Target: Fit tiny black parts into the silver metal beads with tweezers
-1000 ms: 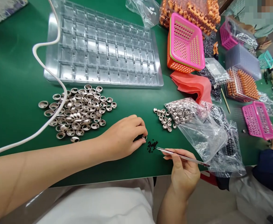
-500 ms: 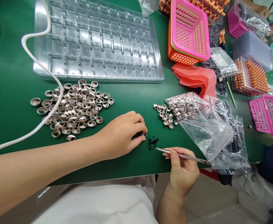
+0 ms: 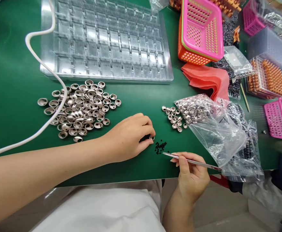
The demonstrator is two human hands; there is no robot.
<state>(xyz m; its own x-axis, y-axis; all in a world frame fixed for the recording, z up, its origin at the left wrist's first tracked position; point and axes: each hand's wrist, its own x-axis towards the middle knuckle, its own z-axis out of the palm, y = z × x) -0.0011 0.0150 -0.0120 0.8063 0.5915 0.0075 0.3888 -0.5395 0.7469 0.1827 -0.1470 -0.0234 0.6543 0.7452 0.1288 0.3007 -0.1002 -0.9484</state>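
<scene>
Left hand point(image 3: 128, 137) pinching a small ring point(image 3: 152, 138) on the bench point(image 3: 10, 64). Right hand point(image 3: 191, 175) gripping tweezers point(image 3: 191, 161), lying left-right, tip just right of black beads point(image 3: 160, 147), beside the ring.

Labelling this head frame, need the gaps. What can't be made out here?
- Small ring at the left hand: mostly covered by fingertips; shape unclear.
- Black bits: too small to identify.
- Tweezers in the right hand: tip too fine to show whether it grips anything.
- Clear tray: top cut by the frame edge; glare hides whether its cells hold anything.
- Bag of rings: writing unreadable.
</scene>
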